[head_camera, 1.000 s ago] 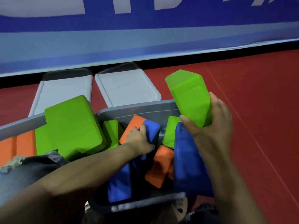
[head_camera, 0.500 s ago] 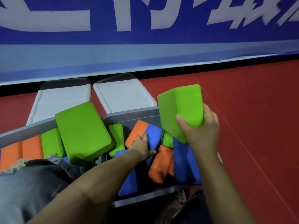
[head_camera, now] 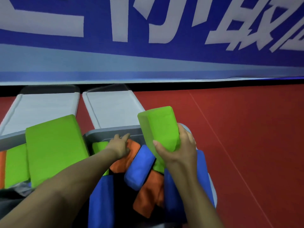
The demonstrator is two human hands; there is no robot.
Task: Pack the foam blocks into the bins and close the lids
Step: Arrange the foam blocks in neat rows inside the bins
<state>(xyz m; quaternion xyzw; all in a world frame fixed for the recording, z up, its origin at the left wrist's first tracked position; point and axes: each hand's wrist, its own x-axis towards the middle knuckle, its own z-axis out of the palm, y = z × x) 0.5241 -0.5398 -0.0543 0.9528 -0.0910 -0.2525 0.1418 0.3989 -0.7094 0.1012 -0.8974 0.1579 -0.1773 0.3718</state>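
Right hand (head_camera: 178,145): fingers wrapped round green block (head_camera: 158,127) | left hand (head_camera: 119,145): fingers spread on orange block (head_camera: 130,155) | risk: overfilled bin (head_camera: 108,131), 12 o'clock lid (head_camera: 111,107) may be blocked.

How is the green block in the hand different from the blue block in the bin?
The green block is held up by the right hand above the bin; the blue block lies tilted inside it among other blocks. The green block is bright green, the blue block blue. The green block looks bigger. Both are chunky with rounded edges.
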